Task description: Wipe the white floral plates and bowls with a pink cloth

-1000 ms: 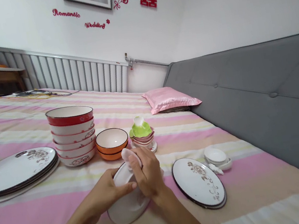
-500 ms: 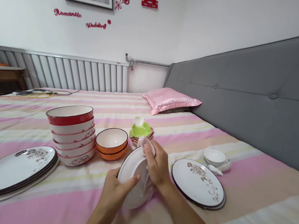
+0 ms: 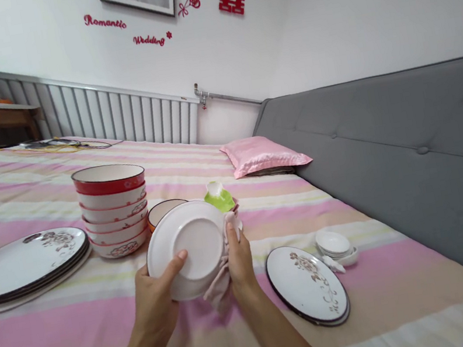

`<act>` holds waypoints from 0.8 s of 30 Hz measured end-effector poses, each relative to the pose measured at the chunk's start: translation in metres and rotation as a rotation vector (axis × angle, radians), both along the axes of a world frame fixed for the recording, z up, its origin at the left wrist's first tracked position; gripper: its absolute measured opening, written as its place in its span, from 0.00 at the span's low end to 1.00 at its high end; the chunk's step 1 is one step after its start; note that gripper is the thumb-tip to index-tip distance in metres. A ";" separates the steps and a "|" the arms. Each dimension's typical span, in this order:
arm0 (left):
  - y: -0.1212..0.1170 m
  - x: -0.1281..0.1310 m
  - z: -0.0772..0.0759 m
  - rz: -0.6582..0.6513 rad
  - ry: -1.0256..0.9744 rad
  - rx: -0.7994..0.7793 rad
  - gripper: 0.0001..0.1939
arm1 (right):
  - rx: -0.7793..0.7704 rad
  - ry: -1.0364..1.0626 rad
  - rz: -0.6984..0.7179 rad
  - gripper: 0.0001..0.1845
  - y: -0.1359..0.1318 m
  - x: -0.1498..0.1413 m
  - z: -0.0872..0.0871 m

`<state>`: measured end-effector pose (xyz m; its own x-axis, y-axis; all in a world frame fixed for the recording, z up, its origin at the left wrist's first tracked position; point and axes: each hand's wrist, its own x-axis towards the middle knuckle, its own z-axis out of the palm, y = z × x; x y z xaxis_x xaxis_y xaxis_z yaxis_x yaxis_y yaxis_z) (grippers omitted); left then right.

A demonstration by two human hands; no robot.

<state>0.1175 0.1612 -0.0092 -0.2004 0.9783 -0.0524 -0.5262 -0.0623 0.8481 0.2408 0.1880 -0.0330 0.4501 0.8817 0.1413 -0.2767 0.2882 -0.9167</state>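
Observation:
A white round plate (image 3: 199, 247) is held up above the bed, its underside with a ring-shaped foot facing me. My left hand (image 3: 155, 290) grips its left edge, thumb lying across the underside. At the right edge my right hand (image 3: 240, 258) is closed on a pale pink cloth (image 3: 220, 286), which it presses around the plate's rim; part of the cloth hangs below. Behind the plate, an orange bowl (image 3: 162, 210) is partly hidden. A green leaf-shaped dish (image 3: 219, 200) sits on a small stack just beyond my right hand.
Left stands a tall stack of red-and-white bowls (image 3: 115, 216), beside stacked large oval plates (image 3: 20, 265). To the right lie patterned plates (image 3: 306, 285) and small white dishes (image 3: 334, 244). A pink pillow (image 3: 261, 153) rests near the grey headboard (image 3: 386, 141). Cables (image 3: 62, 144) lie at the far edge.
The plate has turned so that its underside faces me more fully, and it has moved up and left. It now covers much of the orange bowls. Both hands moved with it.

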 end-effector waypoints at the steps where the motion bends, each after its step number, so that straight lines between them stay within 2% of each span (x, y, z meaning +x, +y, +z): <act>1: 0.000 0.000 0.001 0.014 0.003 0.006 0.24 | -0.018 0.063 0.027 0.27 -0.003 -0.004 0.002; 9: -0.008 -0.002 0.013 0.161 0.153 0.036 0.18 | -0.165 0.555 0.310 0.32 -0.023 -0.031 0.017; 13: -0.008 -0.001 0.008 0.114 0.159 0.044 0.21 | -0.206 0.626 0.335 0.32 -0.025 -0.029 0.018; 18: -0.008 0.001 -0.003 -0.123 0.260 0.077 0.25 | -0.183 0.537 0.202 0.30 -0.012 -0.009 0.013; 21: -0.009 0.001 0.000 -0.238 0.295 0.080 0.28 | -0.196 0.376 0.022 0.29 -0.003 0.007 0.009; 24: -0.007 -0.001 0.004 -0.341 0.329 0.060 0.29 | -0.109 0.142 -0.209 0.28 0.000 0.023 0.010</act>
<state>0.1162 0.1544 -0.0054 0.1362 0.9905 0.0182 -0.2291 0.0136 0.9733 0.2635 0.1878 -0.0231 0.6324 0.7741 -0.0272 -0.3498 0.2542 -0.9017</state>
